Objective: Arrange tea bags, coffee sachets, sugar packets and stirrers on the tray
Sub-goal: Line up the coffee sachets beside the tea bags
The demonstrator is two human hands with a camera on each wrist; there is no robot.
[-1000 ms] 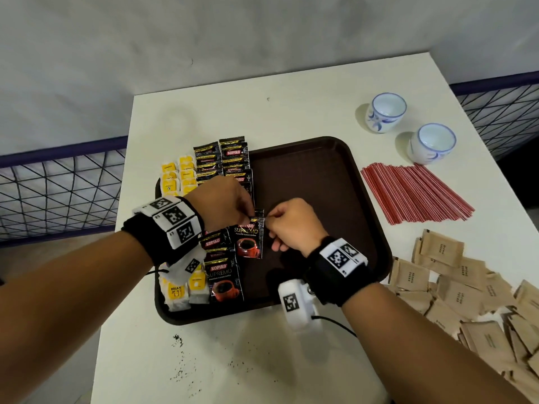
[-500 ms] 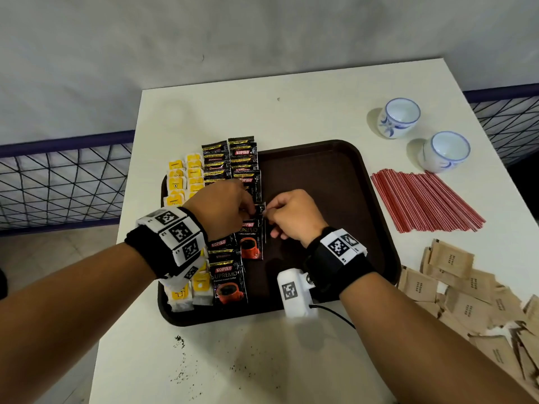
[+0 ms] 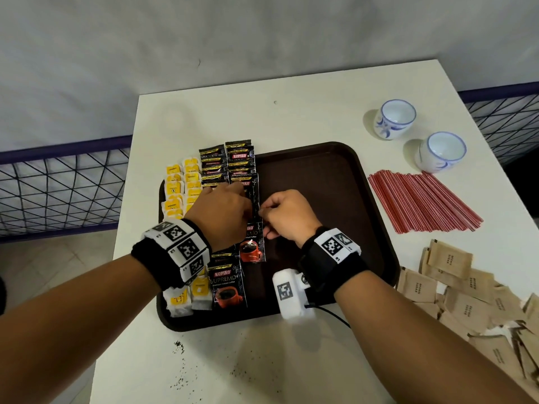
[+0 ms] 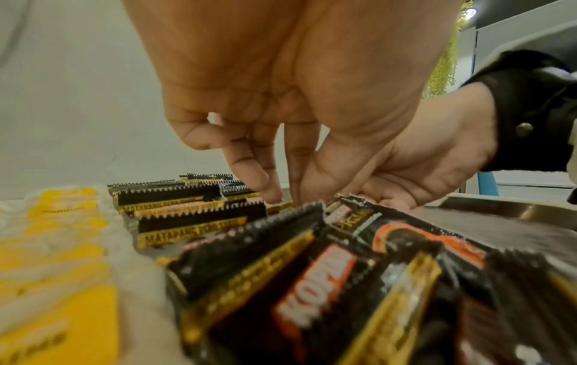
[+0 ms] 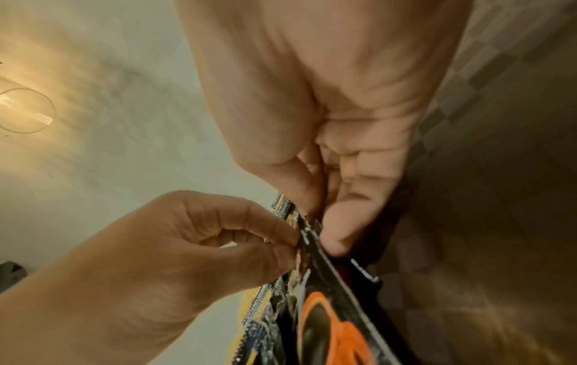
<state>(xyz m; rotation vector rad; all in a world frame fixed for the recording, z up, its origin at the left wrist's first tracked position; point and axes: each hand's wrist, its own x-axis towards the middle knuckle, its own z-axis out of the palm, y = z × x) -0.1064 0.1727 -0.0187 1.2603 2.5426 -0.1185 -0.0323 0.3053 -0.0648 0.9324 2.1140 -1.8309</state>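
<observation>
A brown tray point(image 3: 320, 199) holds two columns of yellow tea bags point(image 3: 175, 188) at its left and two columns of black coffee sachets point(image 3: 239, 158) beside them. One coffee sachet point(image 3: 253, 246) with an orange cup print lies in the right column. My left hand point(image 3: 250, 212) and right hand point(image 3: 262, 213) both pinch its top edge. The right wrist view shows the right hand's thumb and fingers point(image 5: 315, 217) and the left hand point(image 5: 290, 247) nipping the sachet point(image 5: 328, 321). Red stirrers point(image 3: 420, 202) and brown sugar packets point(image 3: 466, 298) lie on the table right of the tray.
Two white-and-blue cups point(image 3: 393, 119) point(image 3: 442, 151) stand at the back right of the white table point(image 3: 291, 118). Dark crumbs point(image 3: 179, 346) lie on the table near the front. A wire fence runs along both sides, and the wall is behind.
Both hands stay pinched on the same sachet and have barely shifted on the tray. The head view has moved, so the table sits lower in the frame.
</observation>
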